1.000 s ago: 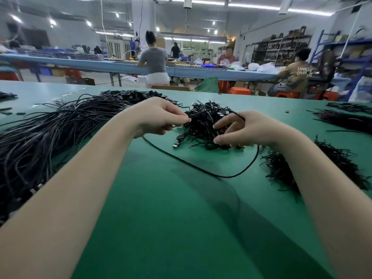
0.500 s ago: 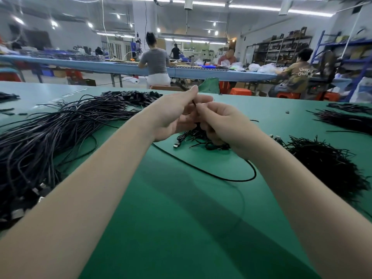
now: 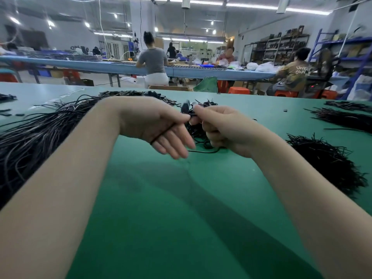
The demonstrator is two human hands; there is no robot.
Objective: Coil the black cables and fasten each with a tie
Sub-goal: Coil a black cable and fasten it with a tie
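A single thin black rubber-sheathed cable [image 3: 164, 130] is being coiled; the winding step is judged to be early, and no tie is seen on it. The cable is laid across the palm of the left hand [image 3: 155, 125], whose fingers are extended and only loosely bent, so that the hand serves as a former. The cable's near end, with a small black plug [image 3: 185, 106], is pinched between thumb and forefinger of the right hand [image 3: 219, 129], the other fingers being curled. A slack loop [image 3: 203, 151] trails onto the smooth green tabletop [image 3: 181, 208] just below the hands, near its middle.

For the next move, the slack must be drawn round the left hand in even turns, then a tie fetched from the bristly heap of short black wire ties [image 3: 326, 160] toward the right edge.

A long glossy bundle of uncoiled black cables [image 3: 34, 137] is spread along the left edge. A tangled pile of small coiled cables [image 3: 203, 104] lies behind the hands, toward the far edge.
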